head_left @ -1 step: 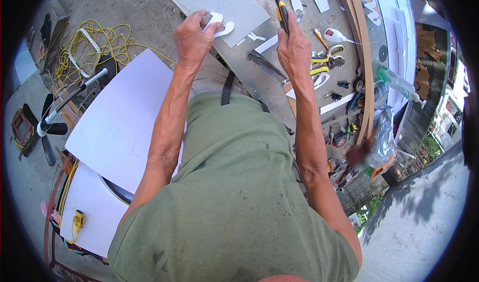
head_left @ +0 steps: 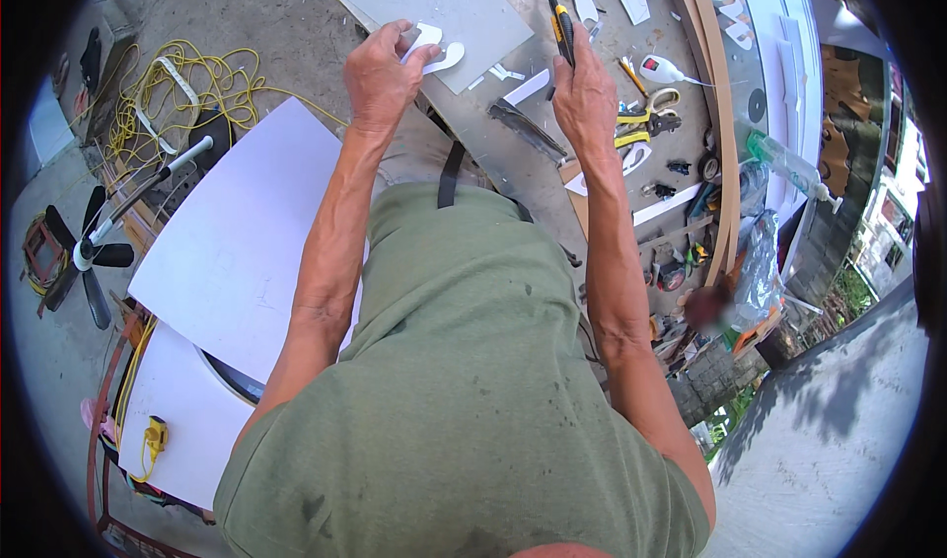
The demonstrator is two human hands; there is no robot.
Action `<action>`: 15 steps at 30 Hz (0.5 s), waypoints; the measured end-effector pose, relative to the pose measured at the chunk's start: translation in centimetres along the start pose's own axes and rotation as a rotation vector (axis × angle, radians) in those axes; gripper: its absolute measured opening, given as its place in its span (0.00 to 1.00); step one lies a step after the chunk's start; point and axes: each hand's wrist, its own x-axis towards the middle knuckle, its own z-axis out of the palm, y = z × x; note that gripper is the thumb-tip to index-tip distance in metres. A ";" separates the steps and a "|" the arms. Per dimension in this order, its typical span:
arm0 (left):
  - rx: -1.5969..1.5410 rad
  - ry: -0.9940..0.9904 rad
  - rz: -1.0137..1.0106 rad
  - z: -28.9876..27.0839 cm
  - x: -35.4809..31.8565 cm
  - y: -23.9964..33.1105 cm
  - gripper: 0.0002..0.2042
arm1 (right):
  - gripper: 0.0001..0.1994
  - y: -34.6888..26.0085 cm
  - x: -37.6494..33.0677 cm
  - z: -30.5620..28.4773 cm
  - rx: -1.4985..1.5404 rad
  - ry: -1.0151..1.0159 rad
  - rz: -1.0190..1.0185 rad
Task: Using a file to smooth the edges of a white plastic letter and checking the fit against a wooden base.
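My left hand (head_left: pixel 383 82) pinches a small white hook-shaped cutout (head_left: pixel 451 57) over the edge of a flat grey board (head_left: pixel 473 15). A black and yellow utility knife (head_left: pixel 563 30) is gripped in my right hand (head_left: pixel 589 104), its tip pointing away from me. The knife and the cutout are apart. White offcuts (head_left: pixel 634 0) and small scraps lie around the board on the worktop. Just right of my right hand are a pencil (head_left: pixel 631 73), a white squeeze bottle (head_left: pixel 661 69) and yellow-handled cutters (head_left: pixel 631 140).
Large white sheets (head_left: pixel 247 242) lie on the left, with a yellow tape measure (head_left: pixel 155 435) on the lower one. Beyond them are a black-bladed fan (head_left: pixel 84 254) and tangled yellow cord (head_left: pixel 212 74). A curved brown strip (head_left: pixel 723 114) and clear bottle (head_left: pixel 789 168) are at right.
My right hand, with the utility knife, has shifted slightly to the right. My left hand and the white cutout stay where they were.
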 end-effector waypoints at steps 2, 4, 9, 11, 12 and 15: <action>-0.023 -0.061 -0.047 -0.7 0.0 0.5 0.20 | 0.23 1.8 -0.4 0.4 -0.077 0.008 0.028; -0.149 -0.160 -0.135 -1.3 -0.1 0.9 0.20 | 0.23 2.8 -1.1 0.9 -0.378 0.334 -0.221; -0.312 -0.296 -0.169 -2.7 -0.6 1.6 0.17 | 0.21 1.5 -6.6 1.2 -0.125 0.010 -0.263; -0.397 -0.366 -0.186 -3.1 -0.6 2.3 0.16 | 0.20 2.5 -7.9 2.2 -0.113 -0.105 -0.285; -0.456 -0.432 -0.201 -3.4 -0.7 2.9 0.16 | 0.19 3.2 -8.4 2.8 -0.102 -0.047 -0.302; -0.587 -0.547 -0.256 -4.1 -1.4 4.2 0.15 | 0.18 4.0 -8.9 3.4 -0.048 0.060 -0.299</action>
